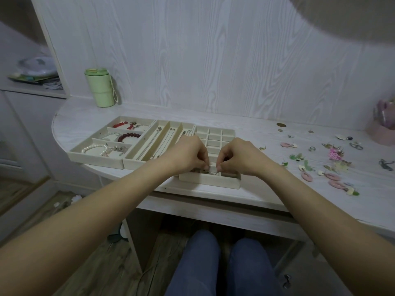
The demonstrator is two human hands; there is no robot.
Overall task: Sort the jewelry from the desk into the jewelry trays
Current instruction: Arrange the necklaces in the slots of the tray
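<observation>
Both your hands, left hand (190, 154) and right hand (237, 155), are pinching a small chain piece (210, 173) over the grid tray's (210, 181) nearest row. Fingers are grasping it; releasing unevenly risks it draping across a divider, I judge.

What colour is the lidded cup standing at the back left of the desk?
Pale green, lid included; the cup has a light wrist strap on its right side. Only the head view shows it.
</observation>
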